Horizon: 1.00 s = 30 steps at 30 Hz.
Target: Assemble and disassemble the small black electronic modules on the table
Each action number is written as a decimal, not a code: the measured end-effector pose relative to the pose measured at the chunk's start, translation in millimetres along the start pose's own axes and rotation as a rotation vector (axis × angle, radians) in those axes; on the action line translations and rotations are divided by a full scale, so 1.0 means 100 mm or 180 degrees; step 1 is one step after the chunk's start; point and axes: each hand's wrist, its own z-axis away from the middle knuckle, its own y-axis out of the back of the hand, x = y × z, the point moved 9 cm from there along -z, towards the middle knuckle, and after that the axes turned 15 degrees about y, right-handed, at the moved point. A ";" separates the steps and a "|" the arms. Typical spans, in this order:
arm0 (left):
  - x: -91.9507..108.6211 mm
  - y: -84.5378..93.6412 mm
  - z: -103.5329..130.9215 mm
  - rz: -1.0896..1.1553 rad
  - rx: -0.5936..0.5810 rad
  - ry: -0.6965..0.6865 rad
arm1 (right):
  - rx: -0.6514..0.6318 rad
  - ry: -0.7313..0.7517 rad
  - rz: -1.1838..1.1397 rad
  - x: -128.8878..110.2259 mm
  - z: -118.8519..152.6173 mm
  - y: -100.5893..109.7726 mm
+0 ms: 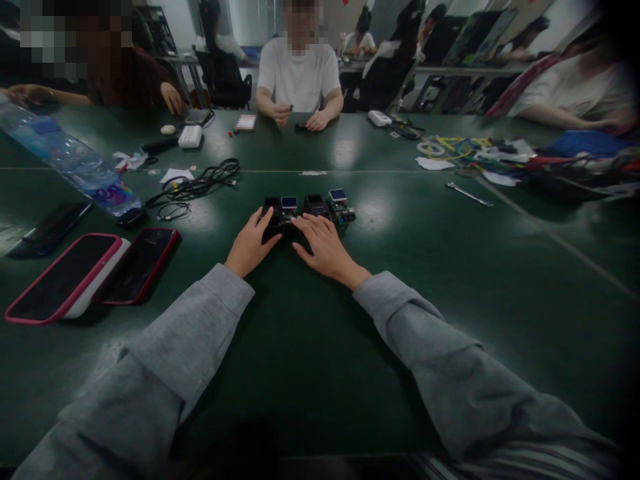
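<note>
Several small electronic devices stand in a row at the middle of the table. My left hand lies at the row's left end, fingers spread and touching a black case; its lower part is hidden. Beside that case sits a circuit board with a small screen. My right hand reaches over the front of the row with fingers stretched out, its fingertips at the board's lower edge. Behind those fingers is a second black case. Another board with a small screen sits at the right end, apart from both hands.
Phones and a tilted water bottle are on the left, near a black cable. A wrench and tangled wires lie to the right. Across the green table sits a person in a white shirt.
</note>
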 end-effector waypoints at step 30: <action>-0.02 -0.02 0.01 -0.0059 -0.0045 0.0064 | 0.0397 -0.0586 -0.0321 0.30 0.12 -0.02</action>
